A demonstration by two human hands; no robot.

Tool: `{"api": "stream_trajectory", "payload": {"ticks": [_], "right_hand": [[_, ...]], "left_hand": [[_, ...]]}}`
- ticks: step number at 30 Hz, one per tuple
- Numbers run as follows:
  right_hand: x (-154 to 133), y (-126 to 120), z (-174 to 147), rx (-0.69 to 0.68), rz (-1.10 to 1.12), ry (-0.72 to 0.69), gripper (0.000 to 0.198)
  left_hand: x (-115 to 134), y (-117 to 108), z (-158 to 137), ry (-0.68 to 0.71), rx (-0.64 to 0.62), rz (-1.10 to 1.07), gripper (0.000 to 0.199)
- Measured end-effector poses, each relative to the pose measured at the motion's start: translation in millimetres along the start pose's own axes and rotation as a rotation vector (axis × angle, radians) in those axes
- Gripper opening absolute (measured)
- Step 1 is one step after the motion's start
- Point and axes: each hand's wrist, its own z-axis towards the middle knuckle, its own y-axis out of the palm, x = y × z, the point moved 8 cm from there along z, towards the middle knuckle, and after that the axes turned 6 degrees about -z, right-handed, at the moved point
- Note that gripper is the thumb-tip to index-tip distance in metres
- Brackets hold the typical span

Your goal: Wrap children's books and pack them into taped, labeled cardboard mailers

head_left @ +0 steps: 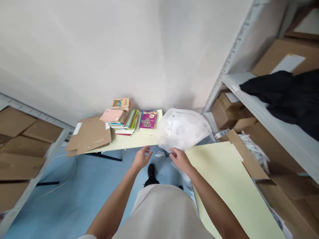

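Observation:
My left hand (142,157) is held out over the floor, just off the front edge of the narrow pale-yellow table (119,142). Its fingers and thumb are apart, with nothing between them. My right hand (180,159) hangs by the lower edge of a white translucent plastic bag (184,127), fingers loosely bent and apart. Whether its fingertips touch the bag I cannot tell. The bag bulges with white contents. Left of it lies a purple book (148,120), beside a stack of books (122,118).
Flattened cardboard (91,134) lies at the table's left end. A second pale-yellow tabletop (229,179) runs along my right. Shelves with cardboard boxes (23,139) stand on the left; a right shelf (274,106) carries black cloth (286,96). An open carton (246,156) sits below it.

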Motion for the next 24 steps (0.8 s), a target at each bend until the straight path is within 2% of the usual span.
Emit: {"api": "stream_trajectory", "payload": {"ticks": [3, 6, 10, 13, 16, 18, 20, 24], "right_hand": [[-34, 25, 37, -0.069, -0.016, -0.089, 0.026], [-63, 54, 78, -0.080, -0.036, -0.132, 0.025], [-97, 107, 137, -0.061, -0.105, -0.141, 0.027], [-122, 148, 182, -0.050, -0.153, -0.130, 0.048], [-151, 182, 221, -0.056, -0.191, -0.136, 0.070], [-168, 197, 243, -0.045, -0.230, -0.145, 0.076], [-184, 208, 262, -0.041, -0.284, -0.174, 0.079], [-209, 228, 295, -0.076, -0.440, -0.271, 0.080]], "left_hand": [[-26, -45, 11, -0.024, 0.106, 0.004, 0.047], [-55, -98, 26, -0.042, 0.242, 0.012, 0.046], [-98, -176, 50, -0.018, 0.419, 0.023, 0.042], [-128, -231, 72, 0.025, 0.509, 0.054, 0.042], [-156, -278, 96, 0.028, 0.553, 0.048, 0.049], [-170, -299, 115, 0.018, 0.551, 0.032, 0.054], [-179, -312, 134, 0.008, 0.518, 0.013, 0.058], [-179, -312, 166, 0.011, 0.373, -0.039, 0.052]]}}
